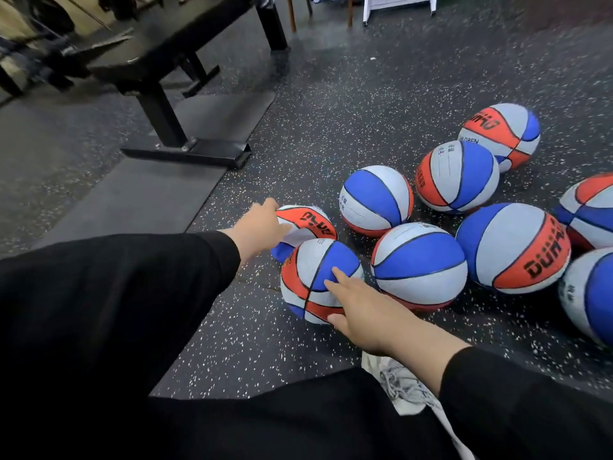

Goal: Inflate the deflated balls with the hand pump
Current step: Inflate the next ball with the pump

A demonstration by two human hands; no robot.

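Note:
Several red, white and blue basketballs lie on the speckled black floor. A flattened, deflated ball (pixel 306 224) lies at the left of the group, and my left hand (pixel 262 229) grips its near edge. Right in front of it sits a round ball (pixel 315 270); my right hand (pixel 358 307) rests on its right side with straight, spread fingers. More round balls lie to the right, among them one (pixel 418 265) beside my right hand and one (pixel 512 247) with black lettering. No hand pump is in view.
A black weight bench (pixel 159 61) stands at the upper left on a dark mat (pixel 132 200). A white frame (pixel 398 5) and chair legs stand at the far end. My grey shoe (pixel 398 386) is below my right wrist.

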